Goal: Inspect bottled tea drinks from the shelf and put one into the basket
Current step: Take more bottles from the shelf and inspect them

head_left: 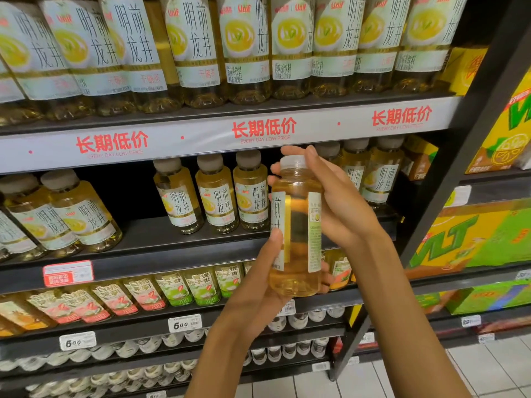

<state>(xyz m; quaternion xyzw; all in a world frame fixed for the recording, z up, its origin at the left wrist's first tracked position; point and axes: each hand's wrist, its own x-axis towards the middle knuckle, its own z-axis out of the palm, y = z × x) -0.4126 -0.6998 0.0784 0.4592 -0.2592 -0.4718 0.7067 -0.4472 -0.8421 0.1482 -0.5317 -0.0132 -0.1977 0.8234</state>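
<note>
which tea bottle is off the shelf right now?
The clear white-capped bottle of golden tea held upright in front of the shelves: left hand grips its base, right hand its top. All other bottles stand on shelves.

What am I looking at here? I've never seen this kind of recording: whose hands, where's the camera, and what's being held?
There is no machine: a person wears one camera on the head, looking forward and down at a shop shelf. Both hands hold one tea bottle upright in front of the shelves. The left hand grips its lower part, thumb on the label; the right hand holds its upper part, fingers near the white cap. More bottles of the same tea stand on the shelf behind. No basket is in view.
</note>
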